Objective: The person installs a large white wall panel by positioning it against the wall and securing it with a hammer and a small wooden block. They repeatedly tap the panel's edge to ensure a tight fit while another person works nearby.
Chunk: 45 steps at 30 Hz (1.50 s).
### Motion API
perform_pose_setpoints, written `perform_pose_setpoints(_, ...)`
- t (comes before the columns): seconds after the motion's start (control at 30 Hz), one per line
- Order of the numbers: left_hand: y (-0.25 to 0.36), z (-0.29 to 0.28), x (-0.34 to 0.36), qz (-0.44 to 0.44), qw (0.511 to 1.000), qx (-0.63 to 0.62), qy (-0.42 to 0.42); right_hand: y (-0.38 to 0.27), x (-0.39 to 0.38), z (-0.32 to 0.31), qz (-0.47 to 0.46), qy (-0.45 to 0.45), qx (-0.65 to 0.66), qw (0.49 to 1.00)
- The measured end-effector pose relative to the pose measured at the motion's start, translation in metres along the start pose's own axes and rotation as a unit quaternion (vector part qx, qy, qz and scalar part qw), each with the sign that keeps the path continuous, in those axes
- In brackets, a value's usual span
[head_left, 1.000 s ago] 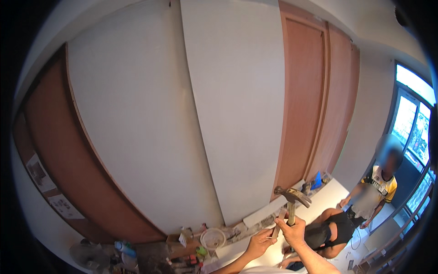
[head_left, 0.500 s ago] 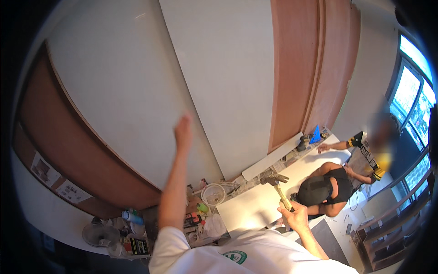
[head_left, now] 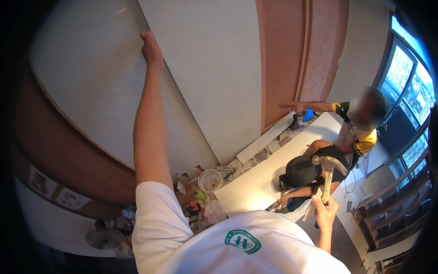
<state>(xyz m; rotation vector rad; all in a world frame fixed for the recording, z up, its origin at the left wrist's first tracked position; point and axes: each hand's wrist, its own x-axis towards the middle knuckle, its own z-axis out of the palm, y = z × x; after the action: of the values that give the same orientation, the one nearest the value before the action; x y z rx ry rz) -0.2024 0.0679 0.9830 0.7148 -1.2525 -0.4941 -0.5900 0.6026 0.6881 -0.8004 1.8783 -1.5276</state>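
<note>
The fingers of the raised left hand are mostly hidden from this angle. The right hand covers part of the hammer handle and one end of a thin strip. Beyond it, a cap hides a crouching person's face; a standing person's head is blurred. Above the hands, the pale panel runs out of view.

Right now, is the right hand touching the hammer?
Touching: the head view shows the right hand gripping the hammer low on its handle.
</note>
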Motion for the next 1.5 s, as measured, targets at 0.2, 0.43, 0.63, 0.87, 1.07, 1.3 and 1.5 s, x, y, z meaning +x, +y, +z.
perform_pose_setpoints(0.2,-0.048,-0.006,-0.081,-0.025,0.998,-0.045,-0.023,0.004,0.003,-0.011,0.009,0.002,0.025,1.0)
perform_pose_setpoints(0.43,-0.082,-0.027,-0.124,-0.086,0.993,0.04,-0.072,-0.023,0.013,0.001,0.02,-0.108,-0.029,0.994)
perform_pose_setpoints(0.63,-0.095,-0.03,-0.151,-0.171,0.983,0.059,-0.035,-0.015,0.019,0.024,-0.107,-0.189,-0.049,0.975)
perform_pose_setpoints(0.87,-0.089,-0.044,-0.149,-0.277,0.946,0.1,-0.136,-0.02,0.034,0.04,-0.045,-0.227,-0.026,0.973)
perform_pose_setpoints(1.07,-0.056,-0.036,-0.104,-0.11,0.988,0.012,-0.108,-0.04,0.053,0.06,-0.041,-0.269,-0.036,0.962)
perform_pose_setpoints(1.3,-0.05,-0.001,-0.082,0.01,1.0,-0.01,-0.027,-0.052,0.051,0.08,-0.012,-0.294,-0.086,0.952)
perform_pose_setpoints(1.5,-0.127,-0.051,-0.138,-0.091,0.982,0.164,-0.012,-0.031,0.047,0.084,0.012,-0.293,-0.097,0.951)
